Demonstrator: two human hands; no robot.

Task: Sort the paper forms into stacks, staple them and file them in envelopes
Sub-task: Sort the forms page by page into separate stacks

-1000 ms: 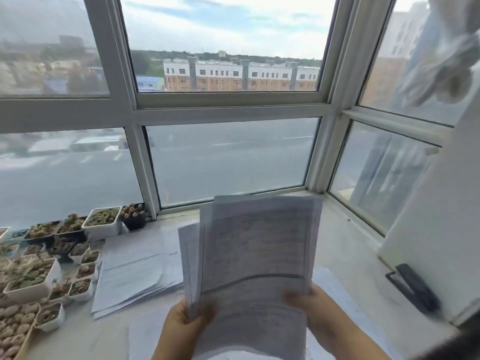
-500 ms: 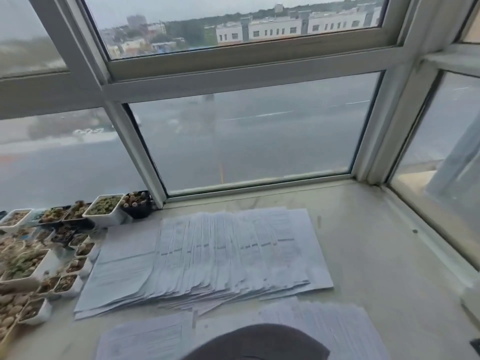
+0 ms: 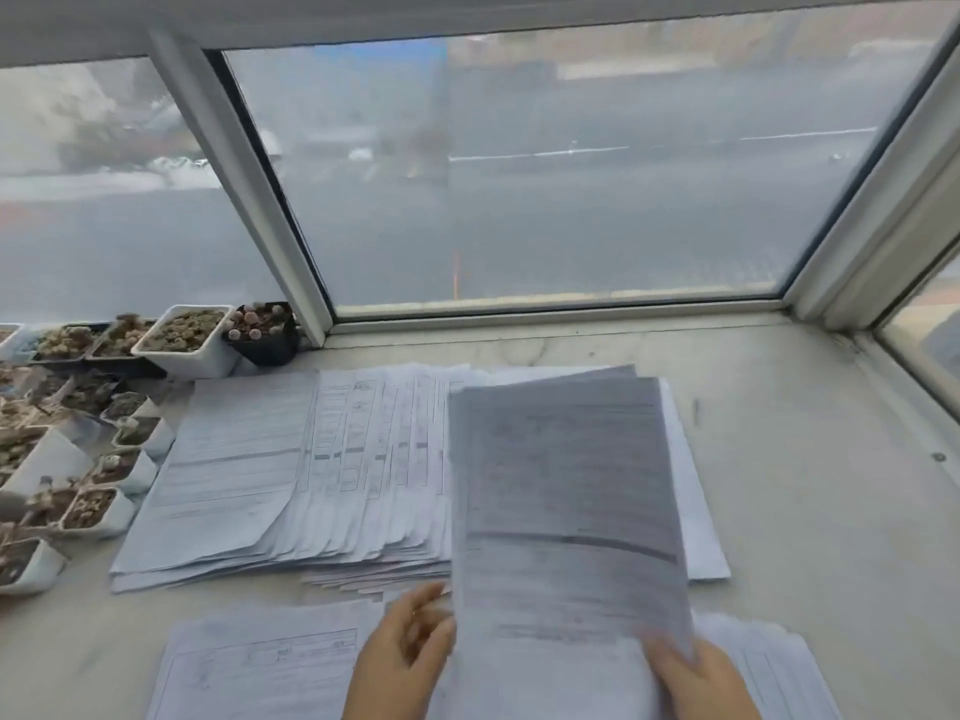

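**Both hands hold a sheaf of forms up over the papers on the sill**

Nearest the camera, the left hand comes up from the bottom edge, its fingers loosely curled against the left edge of a sheaf of forms. Motion blur hides whether they pinch the paper or only touch it, so I cannot tell. The right hand is at the sheaf's lower right corner, with its thumb on the front of the sheets and its fingers behind, clamped on the paper; this hand too is blurred.

The sheaf stands tilted up toward the camera, printed face forward, its top edge slightly fanned so that several sheets show. Under the hands, a near row of forms lies flat on the sill, stretching from the left to beyond the right hand.

Just behind it, a larger spread of forms lies in an overlapping fan, each sheet stepped to the right of the last. The raised sheaf covers the right part of this spread.

To the left, small pots of succulents crowd the sill, white ones and dark ones, the closest touching or just beside the spread's left edge.

Farthest back, the window meets the sill, its white frame angling round a corner on the right.
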